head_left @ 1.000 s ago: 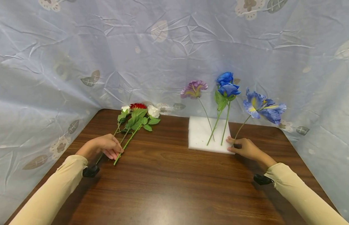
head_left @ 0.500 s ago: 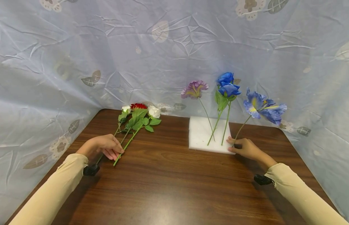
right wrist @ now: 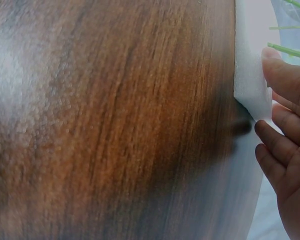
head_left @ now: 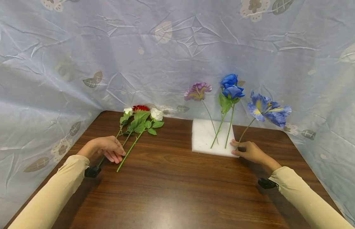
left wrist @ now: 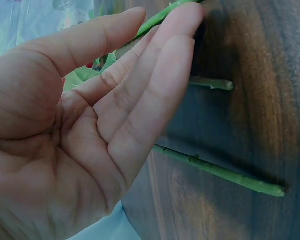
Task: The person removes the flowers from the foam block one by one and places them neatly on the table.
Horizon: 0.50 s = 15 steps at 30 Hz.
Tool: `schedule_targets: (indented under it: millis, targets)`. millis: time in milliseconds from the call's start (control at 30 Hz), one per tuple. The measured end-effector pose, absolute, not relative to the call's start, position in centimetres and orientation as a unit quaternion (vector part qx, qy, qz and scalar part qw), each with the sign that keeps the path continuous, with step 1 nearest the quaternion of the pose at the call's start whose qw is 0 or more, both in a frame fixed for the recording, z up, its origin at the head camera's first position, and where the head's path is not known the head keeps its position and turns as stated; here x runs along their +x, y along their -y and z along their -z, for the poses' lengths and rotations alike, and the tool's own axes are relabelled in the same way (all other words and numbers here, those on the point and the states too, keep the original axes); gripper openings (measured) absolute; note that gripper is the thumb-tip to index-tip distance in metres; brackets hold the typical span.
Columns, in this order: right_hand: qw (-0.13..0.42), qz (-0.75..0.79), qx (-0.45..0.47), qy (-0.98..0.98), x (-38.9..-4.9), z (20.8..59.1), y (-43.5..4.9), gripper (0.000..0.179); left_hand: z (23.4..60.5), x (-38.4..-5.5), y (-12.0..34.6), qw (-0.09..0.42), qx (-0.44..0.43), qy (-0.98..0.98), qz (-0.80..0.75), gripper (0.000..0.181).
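Observation:
My left hand (head_left: 110, 149) pinches the green stem of a white rose (head_left: 156, 114) near its lower part, thumb and fingertips at the stem. Beside that rose lie a red flower (head_left: 141, 108) and a second white rose (head_left: 127, 110), their stems running under the hand. Two cut stem ends show below my fingers in the left wrist view. At the right, my right hand (head_left: 250, 152) grips the near right corner of a white foam block (head_left: 203, 136). A purple flower (head_left: 198, 91), two blue roses (head_left: 233, 91) and a blue iris (head_left: 269, 109) stand in the foam.
The brown wooden table (head_left: 177, 181) reaches back to a pale floral curtain (head_left: 154, 63), which hangs on three sides. The iris leans out to the right over my right hand. Bare tabletop lies between the loose flowers and the foam.
The lower end of the white rose's stem has shifted slightly towards me and right at my left fingertips. My right hand and the foam block keep their places.

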State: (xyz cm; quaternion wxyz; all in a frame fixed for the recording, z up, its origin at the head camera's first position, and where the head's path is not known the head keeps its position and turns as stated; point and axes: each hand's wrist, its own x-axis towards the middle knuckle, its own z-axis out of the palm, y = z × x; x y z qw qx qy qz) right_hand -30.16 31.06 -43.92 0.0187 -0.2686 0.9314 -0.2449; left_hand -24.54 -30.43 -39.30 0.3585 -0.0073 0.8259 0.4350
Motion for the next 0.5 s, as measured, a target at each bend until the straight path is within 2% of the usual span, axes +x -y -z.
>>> schedule_targets:
  millis: [500]
  targets:
    - [0.02, 0.249, -0.267, -0.931, -30.27, 43.96, -31.05, 0.049, 38.84, -25.51, 30.44, 0.349, 0.007, -0.83, -0.435, 0.03]
